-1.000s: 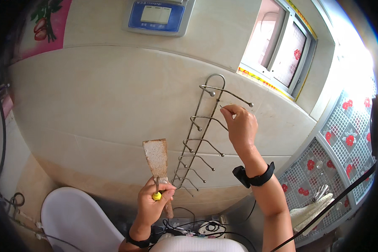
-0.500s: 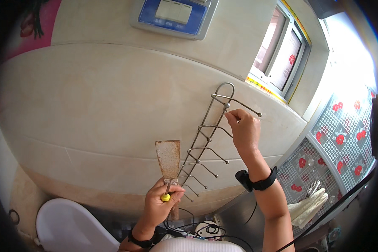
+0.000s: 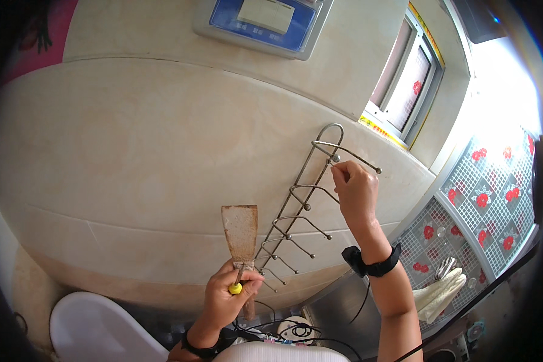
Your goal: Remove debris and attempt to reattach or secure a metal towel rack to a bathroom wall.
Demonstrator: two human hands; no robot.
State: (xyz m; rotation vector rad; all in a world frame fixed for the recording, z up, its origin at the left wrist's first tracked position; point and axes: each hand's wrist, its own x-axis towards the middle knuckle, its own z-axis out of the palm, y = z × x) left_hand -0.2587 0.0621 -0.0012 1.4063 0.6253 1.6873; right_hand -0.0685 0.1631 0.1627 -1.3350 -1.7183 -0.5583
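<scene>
Wire hook rack (image 3: pixel 295 223) steadied against wall (image 3: pixel 133 163), pinched by right hand (image 3: pixel 356 193); scraper (image 3: pixel 240 232) clenched upright in left hand (image 3: pixel 226 298), blade ready.

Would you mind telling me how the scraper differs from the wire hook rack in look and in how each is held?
The scraper is a flat, rust-speckled blade; the wire hook rack is thin bent metal rod with ball-tipped hooks. The left hand grips the scraper's handle; the right hand pinches the rack near its top. Both stand before the beige wall.

Blue-framed rectangular screen (image 3: pixel 262 21) high on wall
</scene>
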